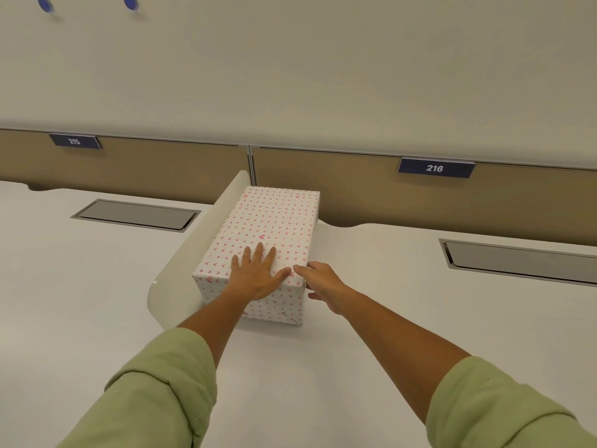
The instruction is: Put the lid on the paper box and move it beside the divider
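- Bench [323,367]: carrying everything; white, smooth, so sliding rather than lifting.
- Divider [193,250]: standing just left of the box; apparently touching along its long side.
- Paper box [268,227]: lid [274,218] already seated; sitting on the bench against the divider.
- Left hand [258,276]: lying flat, fingers spread, pressing the lid's near end; keeping pressure even.
- Right hand [323,286]: loosely open, cupping the near right corner, not gripping; nudging leftward gently to avoid skewing.

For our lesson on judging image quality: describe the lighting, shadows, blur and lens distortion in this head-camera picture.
Head view: soft, even lighting, with only a faint shadow under the paper box; no strong glare; the blue dots at top left are smeared by blur, while the left hand, right hand and 216 label look sharp; wide-angle distortion bends the desk edges.
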`<state>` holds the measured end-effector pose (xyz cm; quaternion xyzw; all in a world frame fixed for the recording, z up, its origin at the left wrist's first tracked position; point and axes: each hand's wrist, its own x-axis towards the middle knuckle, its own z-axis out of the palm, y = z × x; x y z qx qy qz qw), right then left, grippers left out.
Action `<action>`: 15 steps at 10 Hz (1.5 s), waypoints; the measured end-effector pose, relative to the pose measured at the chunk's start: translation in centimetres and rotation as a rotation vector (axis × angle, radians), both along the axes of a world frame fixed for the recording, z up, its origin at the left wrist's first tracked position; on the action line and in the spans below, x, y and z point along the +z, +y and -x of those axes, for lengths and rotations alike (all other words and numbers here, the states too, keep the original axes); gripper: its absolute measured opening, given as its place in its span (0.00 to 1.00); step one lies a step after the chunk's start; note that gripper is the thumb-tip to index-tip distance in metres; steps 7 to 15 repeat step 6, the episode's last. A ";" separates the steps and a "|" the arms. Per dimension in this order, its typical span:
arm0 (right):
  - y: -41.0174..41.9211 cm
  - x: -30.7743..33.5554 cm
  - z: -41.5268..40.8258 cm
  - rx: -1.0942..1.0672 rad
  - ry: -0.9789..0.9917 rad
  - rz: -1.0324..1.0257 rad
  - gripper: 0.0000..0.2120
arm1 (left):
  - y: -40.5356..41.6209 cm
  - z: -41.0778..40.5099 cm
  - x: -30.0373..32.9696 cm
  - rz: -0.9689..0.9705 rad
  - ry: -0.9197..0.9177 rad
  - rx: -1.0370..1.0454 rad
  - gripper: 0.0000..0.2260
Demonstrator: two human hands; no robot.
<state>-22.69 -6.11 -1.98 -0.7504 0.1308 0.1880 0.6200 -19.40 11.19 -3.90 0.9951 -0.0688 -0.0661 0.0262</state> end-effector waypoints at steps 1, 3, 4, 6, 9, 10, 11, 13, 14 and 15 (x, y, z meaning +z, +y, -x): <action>0.0 0.1 0.0 -0.006 0.008 -0.009 0.22 | -0.2 0.0 -0.1 0.013 0.001 0.000 0.42; -1.0 0.8 0.5 -0.024 -0.006 0.023 0.30 | -0.3 0.8 0.4 0.044 -0.028 0.020 0.47; -2.1 1.7 1.1 -0.022 -0.016 0.020 0.33 | -0.7 1.7 1.1 0.066 -0.030 0.048 0.48; -5.7 3.9 3.2 -0.010 -0.101 0.050 0.34 | -2.6 4.3 3.2 0.057 -0.051 0.070 0.47; -5.7 3.9 3.2 -0.010 -0.101 0.050 0.34 | -2.6 4.3 3.2 0.057 -0.051 0.070 0.47; -5.7 3.9 3.2 -0.010 -0.101 0.050 0.34 | -2.6 4.3 3.2 0.057 -0.051 0.070 0.47; -5.7 3.9 3.2 -0.010 -0.101 0.050 0.34 | -2.6 4.3 3.2 0.057 -0.051 0.070 0.47; -5.7 3.9 3.2 -0.010 -0.101 0.050 0.34 | -2.6 4.3 3.2 0.057 -0.051 0.070 0.47; -5.7 3.9 3.2 -0.010 -0.101 0.050 0.34 | -2.6 4.3 3.2 0.057 -0.051 0.070 0.47; -5.7 3.9 3.2 -0.010 -0.101 0.050 0.34 | -2.6 4.3 3.2 0.057 -0.051 0.070 0.47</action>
